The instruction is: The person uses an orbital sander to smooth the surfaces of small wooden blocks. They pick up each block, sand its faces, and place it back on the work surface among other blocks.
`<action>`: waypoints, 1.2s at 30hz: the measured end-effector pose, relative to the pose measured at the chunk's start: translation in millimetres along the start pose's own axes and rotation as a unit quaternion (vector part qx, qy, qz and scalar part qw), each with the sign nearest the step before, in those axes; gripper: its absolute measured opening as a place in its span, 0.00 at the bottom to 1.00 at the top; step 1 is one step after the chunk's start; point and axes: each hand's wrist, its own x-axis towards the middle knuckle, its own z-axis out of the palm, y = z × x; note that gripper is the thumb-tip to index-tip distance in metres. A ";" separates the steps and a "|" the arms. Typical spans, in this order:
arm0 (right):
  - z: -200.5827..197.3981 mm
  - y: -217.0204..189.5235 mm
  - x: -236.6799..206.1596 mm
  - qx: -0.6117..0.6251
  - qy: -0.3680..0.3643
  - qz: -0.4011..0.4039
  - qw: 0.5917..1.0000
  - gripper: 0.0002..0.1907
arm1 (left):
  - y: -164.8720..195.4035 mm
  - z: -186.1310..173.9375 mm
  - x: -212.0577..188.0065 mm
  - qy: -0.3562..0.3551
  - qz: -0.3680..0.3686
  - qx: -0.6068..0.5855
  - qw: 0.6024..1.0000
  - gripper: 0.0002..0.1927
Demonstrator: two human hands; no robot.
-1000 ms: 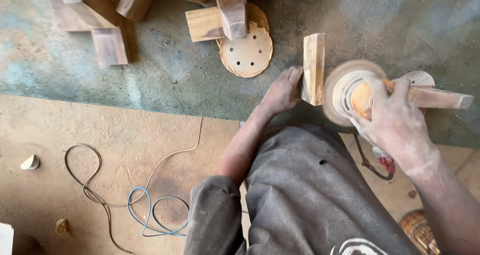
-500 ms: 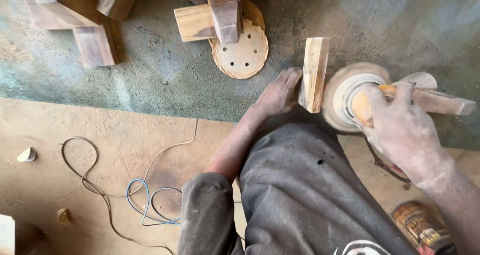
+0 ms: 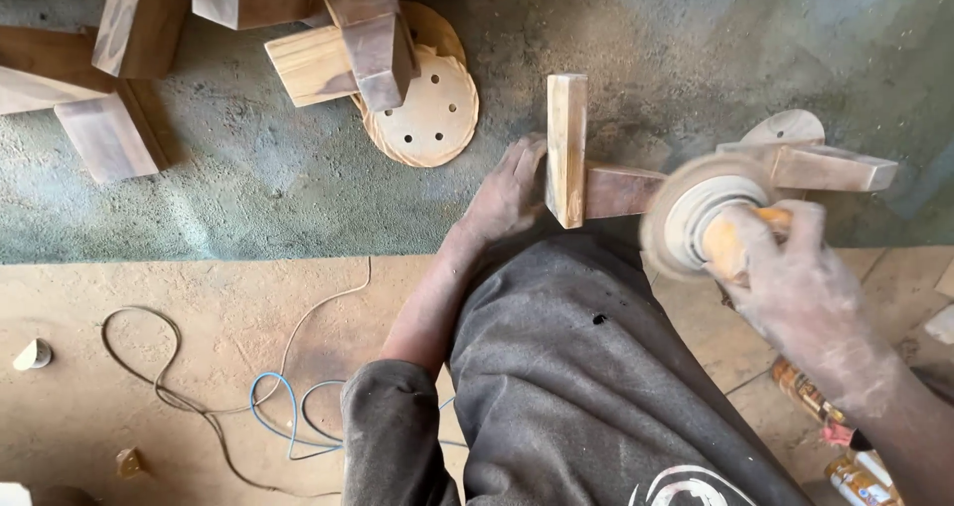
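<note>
— From the head view, we judge we're mid-sanding: our right hand (image 3: 795,267), fingers clamped on the disc sander (image 3: 701,218), runs its blurred pad against the T-shaped wooden piece (image 3: 586,173).

— And our left hand (image 3: 512,193) lies flat, fingers together, against its upright (steadying it). Next calls for even pressure.

— Count: one sander, one stack of perforated sanding discs (image 3: 427,108), several loose wood blocks (image 3: 109,133).

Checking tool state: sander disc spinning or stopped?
Spinning: the sander disc is motion-blurred while the right hand and the wooden workpiece look sharp.
</note>
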 end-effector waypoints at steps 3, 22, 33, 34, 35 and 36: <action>0.7 6.2 -0.5 -0.002 -0.016 0.027 1.000 0.38 | 0.1 -1.1 1.6 -0.009 -0.005 0.010 1.000 0.49; -2.4 -21.9 20.2 -0.031 -0.054 -0.074 0.995 0.35 | -3.4 5.3 3.9 -0.035 -0.022 0.043 0.998 0.49; 9.8 57.0 7.8 -0.007 -0.069 0.198 0.978 0.42 | 0.2 -1.7 -5.4 0.006 -0.028 0.033 0.999 0.45; 15.2 63.0 7.5 -0.014 -0.023 0.188 0.982 0.43 | 1.4 -3.6 -3.1 0.032 -0.015 0.054 0.998 0.44; 22.3 65.6 5.7 -0.020 0.025 0.181 0.983 0.45 | 2.2 -6.0 0.5 0.057 0.001 0.075 0.996 0.43; 28.8 67.3 3.3 -0.024 0.071 0.177 0.981 0.47 | 0.3 -10.7 7.0 0.083 0.047 0.135 0.986 0.41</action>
